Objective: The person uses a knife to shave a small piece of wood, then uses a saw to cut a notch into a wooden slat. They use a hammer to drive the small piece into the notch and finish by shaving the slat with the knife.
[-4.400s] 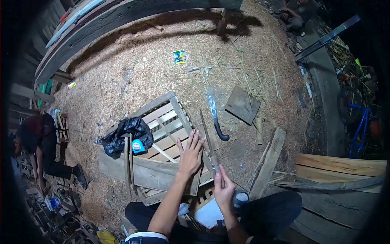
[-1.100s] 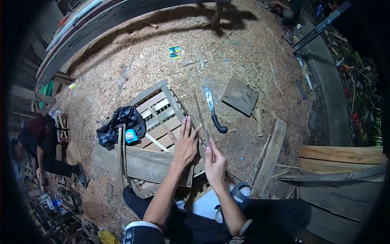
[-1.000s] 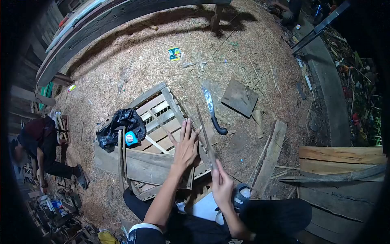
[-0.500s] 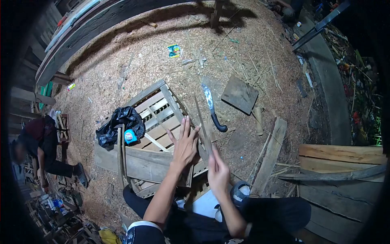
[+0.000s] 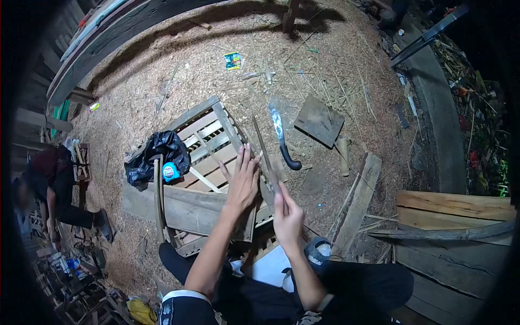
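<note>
A slatted wooden frame (image 5: 218, 112) lies tilted on the ground before me. My left hand (image 5: 243, 183) rests on its right side, fingers outstretched and spread. My right hand (image 5: 287, 216) is closed round the near end of a long, thin, tapering strip (image 5: 262, 142), whose exact kind I cannot tell. That strip points away from me along the frame's right edge, just right of my left fingertips. On the frame's left part sit a black plastic bag (image 5: 157, 154) and a blue tape measure (image 5: 170, 172). Right of the strip lies a machete (image 5: 281, 142) with a dark curved handle.
A square board (image 5: 319, 121) and a short wooden piece (image 5: 343, 157) lie beyond the machete. Planks (image 5: 455, 206) are at right, near a long board (image 5: 360, 200). Another person (image 5: 59, 189) bends down at left. A heavy beam (image 5: 124, 40) crosses the upper left over shavings-covered ground.
My right hand and the strip have slid slightly forward, away from me. My left hand keeps its place on the frame. The whole view has shifted a little.
</note>
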Motion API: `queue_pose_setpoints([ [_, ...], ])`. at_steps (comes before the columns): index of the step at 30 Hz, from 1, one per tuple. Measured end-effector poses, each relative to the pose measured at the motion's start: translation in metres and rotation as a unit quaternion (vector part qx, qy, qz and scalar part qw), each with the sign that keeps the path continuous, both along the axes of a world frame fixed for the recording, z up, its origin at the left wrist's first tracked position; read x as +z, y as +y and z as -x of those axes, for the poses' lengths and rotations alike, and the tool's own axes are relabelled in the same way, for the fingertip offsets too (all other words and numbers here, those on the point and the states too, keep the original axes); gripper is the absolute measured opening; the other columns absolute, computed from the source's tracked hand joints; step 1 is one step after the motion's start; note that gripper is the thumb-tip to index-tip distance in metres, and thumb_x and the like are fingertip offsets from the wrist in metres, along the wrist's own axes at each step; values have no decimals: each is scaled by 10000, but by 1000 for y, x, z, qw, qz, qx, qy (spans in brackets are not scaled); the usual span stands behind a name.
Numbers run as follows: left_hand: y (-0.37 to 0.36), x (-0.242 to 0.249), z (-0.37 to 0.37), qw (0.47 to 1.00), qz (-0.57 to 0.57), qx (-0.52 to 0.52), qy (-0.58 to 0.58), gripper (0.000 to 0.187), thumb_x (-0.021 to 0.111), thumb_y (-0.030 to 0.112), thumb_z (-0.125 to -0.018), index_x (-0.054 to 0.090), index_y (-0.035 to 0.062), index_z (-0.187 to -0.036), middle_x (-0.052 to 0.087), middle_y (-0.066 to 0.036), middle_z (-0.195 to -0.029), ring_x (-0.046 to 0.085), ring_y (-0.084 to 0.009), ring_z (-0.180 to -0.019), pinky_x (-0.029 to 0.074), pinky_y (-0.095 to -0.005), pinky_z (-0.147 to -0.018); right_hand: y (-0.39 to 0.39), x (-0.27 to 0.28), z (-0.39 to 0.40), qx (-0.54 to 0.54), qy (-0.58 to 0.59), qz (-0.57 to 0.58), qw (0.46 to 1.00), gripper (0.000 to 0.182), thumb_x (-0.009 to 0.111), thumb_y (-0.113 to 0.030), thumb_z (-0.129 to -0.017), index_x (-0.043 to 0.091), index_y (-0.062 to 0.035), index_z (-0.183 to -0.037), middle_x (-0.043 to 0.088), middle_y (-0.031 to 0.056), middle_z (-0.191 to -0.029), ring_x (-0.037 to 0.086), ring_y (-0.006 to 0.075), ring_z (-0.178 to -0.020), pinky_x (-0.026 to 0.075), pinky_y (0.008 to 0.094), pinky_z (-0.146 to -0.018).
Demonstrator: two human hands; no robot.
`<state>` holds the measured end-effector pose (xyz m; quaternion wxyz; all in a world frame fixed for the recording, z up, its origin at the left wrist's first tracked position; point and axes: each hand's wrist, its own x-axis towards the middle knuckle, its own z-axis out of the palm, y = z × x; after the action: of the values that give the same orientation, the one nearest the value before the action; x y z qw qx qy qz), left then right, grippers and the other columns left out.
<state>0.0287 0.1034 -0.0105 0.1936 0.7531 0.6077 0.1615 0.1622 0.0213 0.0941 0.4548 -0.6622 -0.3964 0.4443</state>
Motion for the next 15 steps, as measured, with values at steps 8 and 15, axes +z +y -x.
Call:
queue_pose_setpoints([
  [8, 1, 10, 0, 1000, 16, 0, 2, 415, 452, 229, -1070, 539, 150, -1468, 198, -63, -1742, 128, -224, -1619, -104, -746, -1179, 1, -5, -4, 17, -62, -3, 998, 416, 582, -179, -1069, 593, 72, -1400, 723, 249, -1249, 728, 208, -1061, 555, 357, -870],
  [15, -1, 3, 0, 999, 31, -10, -10, 443, 466, 185, -1045, 515, 145, -1484, 155, -68, -1753, 102, -245, -1623, -119, -719, -1189, -37, 2, -6, 18, -66, -2, 998, 388, 557, -73, -1067, 573, 90, -1418, 666, 266, -1351, 647, 239, -1258, 514, 360, -1021],
])
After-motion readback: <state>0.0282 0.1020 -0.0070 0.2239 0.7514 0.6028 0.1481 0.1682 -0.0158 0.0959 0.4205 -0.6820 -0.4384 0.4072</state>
